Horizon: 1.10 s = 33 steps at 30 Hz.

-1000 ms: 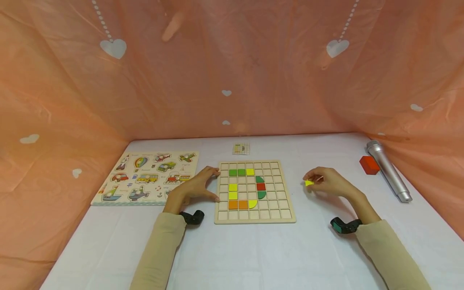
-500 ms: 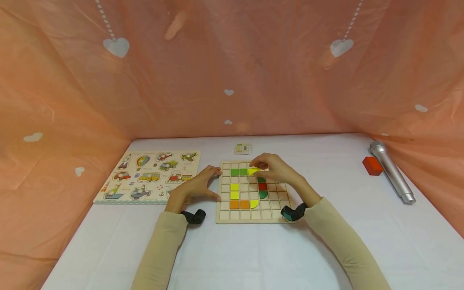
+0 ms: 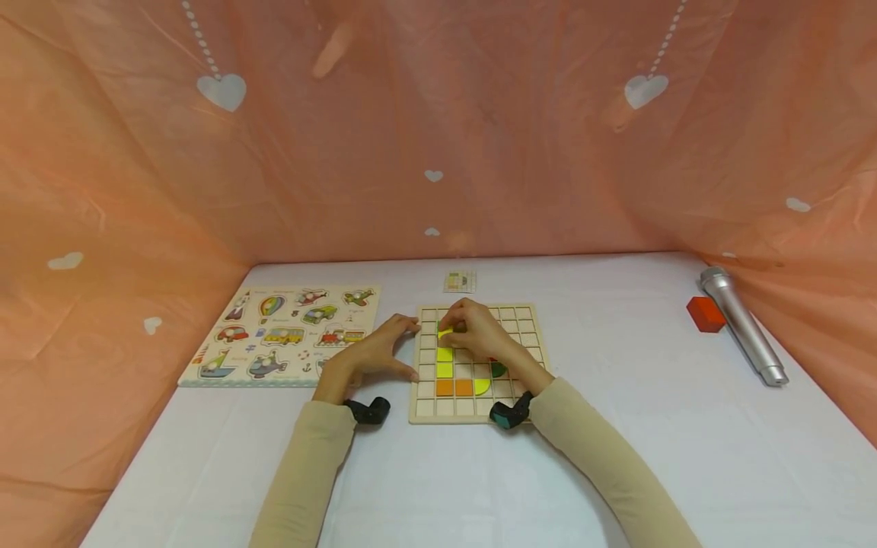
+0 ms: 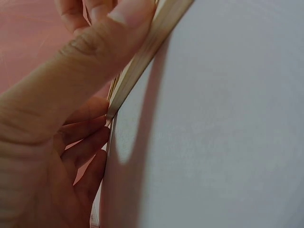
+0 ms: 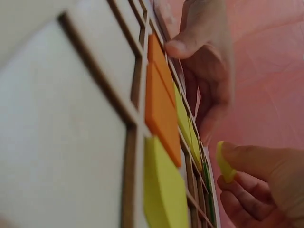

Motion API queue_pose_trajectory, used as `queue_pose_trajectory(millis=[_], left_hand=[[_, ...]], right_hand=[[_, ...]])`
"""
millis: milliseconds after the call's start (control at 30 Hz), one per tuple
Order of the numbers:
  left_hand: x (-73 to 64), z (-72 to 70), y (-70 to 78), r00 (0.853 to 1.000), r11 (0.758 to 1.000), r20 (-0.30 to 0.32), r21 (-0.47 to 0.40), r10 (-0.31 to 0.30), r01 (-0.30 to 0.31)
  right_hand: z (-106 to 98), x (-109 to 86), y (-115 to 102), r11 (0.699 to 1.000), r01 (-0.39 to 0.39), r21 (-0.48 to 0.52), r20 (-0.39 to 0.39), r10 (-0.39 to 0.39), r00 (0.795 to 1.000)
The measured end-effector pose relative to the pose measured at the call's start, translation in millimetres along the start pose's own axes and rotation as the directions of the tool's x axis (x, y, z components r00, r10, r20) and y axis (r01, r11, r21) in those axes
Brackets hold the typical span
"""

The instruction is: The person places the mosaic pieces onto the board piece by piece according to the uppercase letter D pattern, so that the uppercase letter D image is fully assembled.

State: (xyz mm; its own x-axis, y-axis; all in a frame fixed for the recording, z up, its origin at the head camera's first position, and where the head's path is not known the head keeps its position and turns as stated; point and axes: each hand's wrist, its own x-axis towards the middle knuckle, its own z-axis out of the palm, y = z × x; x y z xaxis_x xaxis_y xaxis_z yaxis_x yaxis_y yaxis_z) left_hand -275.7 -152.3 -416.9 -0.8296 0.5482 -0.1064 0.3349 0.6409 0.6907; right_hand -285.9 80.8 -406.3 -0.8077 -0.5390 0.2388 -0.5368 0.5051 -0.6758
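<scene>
My right hand (image 3: 476,331) pinches a small yellow tile (image 5: 224,163) between thumb and fingers. It holds the tile over the upper left part of a wooden grid board (image 3: 426,407), just above two yellow squares (image 3: 445,362). Two orange squares (image 3: 454,388) and a yellow quarter-circle tile (image 3: 483,387) lie in a lower row, with a green rounded tile (image 3: 499,370) up to the right. The hand covers the tiles in the upper rows. My left hand (image 3: 377,352) rests along the board's left edge, thumb and fingers spread apart and touching the rim.
A small pattern card (image 3: 460,281) lies behind the board. On the left is a vehicle picture puzzle (image 3: 288,335), partly under my left hand. A red block (image 3: 706,314) and a silver microphone (image 3: 745,327) lie at the far right. A pink curtain (image 3: 438,137) encloses the table.
My right hand has carried the yellow tile from right of the board leftward across it to the upper left cells. The left hand has stayed at the board's edge.
</scene>
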Motion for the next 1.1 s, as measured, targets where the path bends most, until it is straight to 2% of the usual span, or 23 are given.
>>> queue_pose_trajectory(millis=[367, 767, 867, 1100], left_hand=[[0.9, -0.5, -1.1, 1.0, 1.0, 0.001, -0.003, 0.007, -0.007], [1.0, -0.4, -2.1, 1.0, 1.0, 0.0, -0.018, 0.01, -0.01], [1.5, 0.3, -2.4, 1.0, 1.0, -0.002, -0.018, 0.006, -0.006], [2.9, 1.3, -1.1, 1.0, 1.0, 0.0, 0.006, 0.002, -0.002]], right_hand=[[9.6, -0.4, 8.1, 0.999, 0.026, -0.028, -0.029, -0.027, 0.999], [13.5, 1.3, 14.6, 0.989, 0.1, -0.11, -0.064, -0.107, 0.992], [11.8, 1.1, 15.9, 0.984, 0.124, -0.131, -0.041, -0.131, 0.991], [0.3, -1.2, 17.1, 0.986, 0.133, -0.098, 0.071, -0.127, 0.989]])
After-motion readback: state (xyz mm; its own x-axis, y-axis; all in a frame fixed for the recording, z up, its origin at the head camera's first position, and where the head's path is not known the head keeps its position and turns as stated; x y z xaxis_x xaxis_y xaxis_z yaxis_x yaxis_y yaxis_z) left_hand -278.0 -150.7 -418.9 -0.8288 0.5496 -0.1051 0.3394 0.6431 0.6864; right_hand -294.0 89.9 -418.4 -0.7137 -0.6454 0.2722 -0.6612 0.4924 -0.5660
